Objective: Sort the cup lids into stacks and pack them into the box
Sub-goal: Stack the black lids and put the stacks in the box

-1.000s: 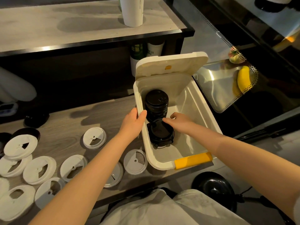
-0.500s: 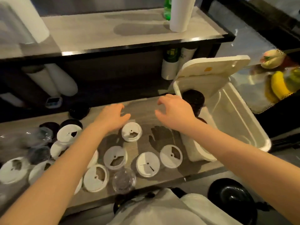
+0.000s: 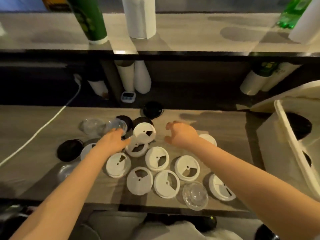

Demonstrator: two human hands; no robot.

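Several white cup lids point(image 3: 157, 158) lie spread over the wooden counter point(image 3: 34, 153), with black lids point(image 3: 69, 150) and clear lids point(image 3: 195, 195) among them. My left hand point(image 3: 115, 142) reaches over the pile, fingers at a white lid point(image 3: 144, 132) and the clear lids point(image 3: 103, 126) behind it; I cannot tell if it holds one. My right hand point(image 3: 181, 134) hovers above the counter with loosely curled fingers, empty. The white box point(image 3: 284, 129) stands at the right edge, lid raised, with a stack of black lids point(image 3: 297, 127) inside.
A white cable point(image 3: 43, 126) runs across the counter's left. Stacks of paper cups point(image 3: 135, 77) and a small timer point(image 3: 127, 97) sit under the upper shelf point(image 3: 190, 37). A black lid point(image 3: 153, 109) lies at the back of the counter.
Both hands left the box and moved left over the lid pile. My view swung left, so the box now sits at the right edge.
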